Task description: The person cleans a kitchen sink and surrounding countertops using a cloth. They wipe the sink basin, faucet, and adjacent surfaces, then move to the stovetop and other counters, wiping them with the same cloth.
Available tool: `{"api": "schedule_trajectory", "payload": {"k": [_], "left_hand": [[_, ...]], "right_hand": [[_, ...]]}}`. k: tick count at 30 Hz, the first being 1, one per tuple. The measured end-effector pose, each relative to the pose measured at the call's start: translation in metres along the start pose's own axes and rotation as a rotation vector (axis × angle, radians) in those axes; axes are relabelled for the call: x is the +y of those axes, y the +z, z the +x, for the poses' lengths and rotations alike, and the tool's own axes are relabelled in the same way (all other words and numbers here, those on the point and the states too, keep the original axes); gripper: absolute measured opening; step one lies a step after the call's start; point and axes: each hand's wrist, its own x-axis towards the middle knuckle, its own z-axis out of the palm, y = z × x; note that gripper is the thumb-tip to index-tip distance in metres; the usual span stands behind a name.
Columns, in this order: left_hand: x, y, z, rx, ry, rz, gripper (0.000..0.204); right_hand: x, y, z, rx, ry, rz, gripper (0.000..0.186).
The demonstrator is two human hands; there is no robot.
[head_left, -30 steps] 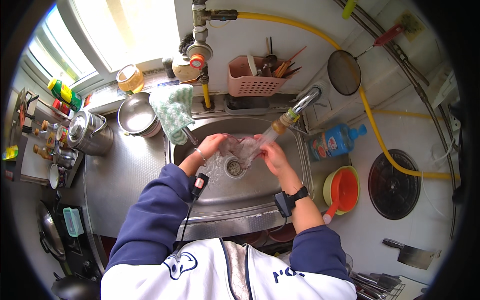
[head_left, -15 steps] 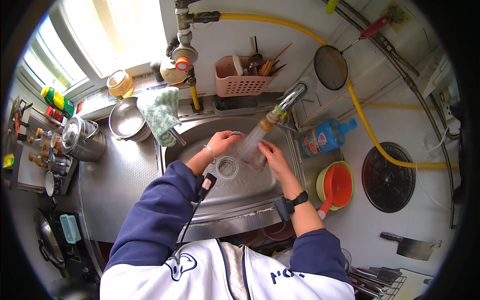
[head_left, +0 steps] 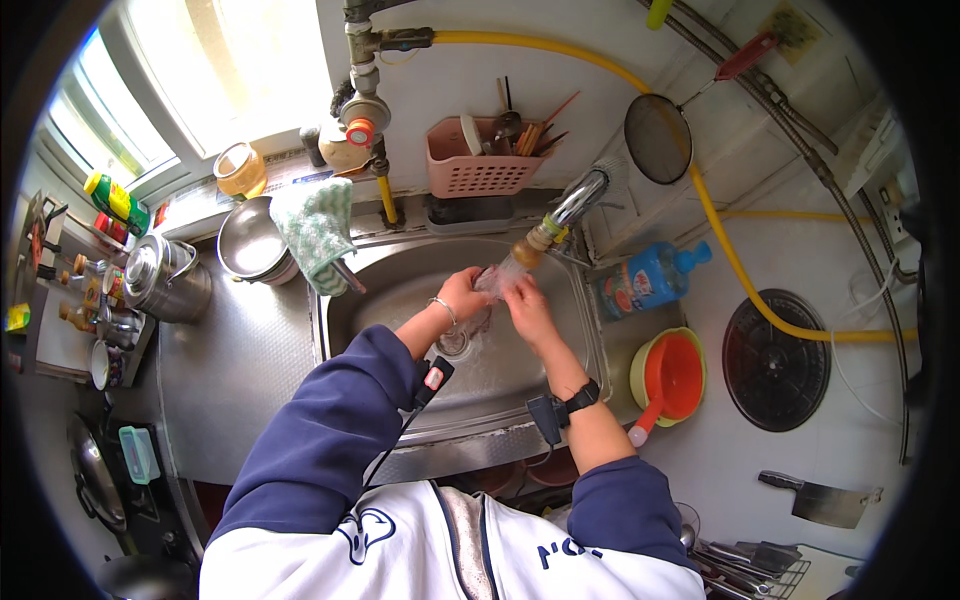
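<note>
Above the steel sink [head_left: 400, 375], my left hand [head_left: 462, 296] and my right hand [head_left: 530, 309] are close together under running water. Both have their fingers closed on a thin, wet, pinkish translucent thing [head_left: 489, 283]; its kind is hard to tell through the water, and some of it is hidden by the fingers. From the chrome tap [head_left: 580, 199] with its tan nozzle [head_left: 527, 252], a spray falls onto it. Below the hands lies the round drain [head_left: 453, 343], partly covered by the thing and the water.
A green-and-white cloth [head_left: 313, 235] hangs at the sink's left rim beside stacked metal bowls [head_left: 250, 238]. On the right stand a blue bottle [head_left: 640, 278] and a green basin [head_left: 643, 372] holding a red dipper [head_left: 682, 375]. A cleaver [head_left: 830, 500] lies farther right. A pink utensil basket [head_left: 485, 172] hangs behind.
My hands have drawn together, the left moving right and slightly down. The pinkish thing has come up closer to the nozzle, between both hands.
</note>
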Motion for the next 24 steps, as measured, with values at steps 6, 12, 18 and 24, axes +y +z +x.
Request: {"api": "schedule_trajectory", "payload": {"k": [6, 12, 18, 24], "left_hand": [[-0.001, 0.004, 0.002, -0.051, 0.021, 0.176, 0.044], [0.002, -0.009, -0.013, 0.111, 0.287, 0.520, 0.036], [0.033, -0.034, -0.036, -0.108, 0.254, 0.339, 0.028], [0.038, -0.064, -0.049, -0.306, 0.101, -0.041, 0.016]], "right_hand": [[0.040, -0.066, 0.020, 0.323, 0.270, 0.838, 0.017], [0.056, -0.122, 0.062, 0.424, 0.295, 1.230, 0.006], [0.036, -0.065, 0.017, 0.045, 0.123, 0.491, 0.060], [0.034, 0.048, -0.032, -0.538, -0.127, -0.060, 0.084]]}}
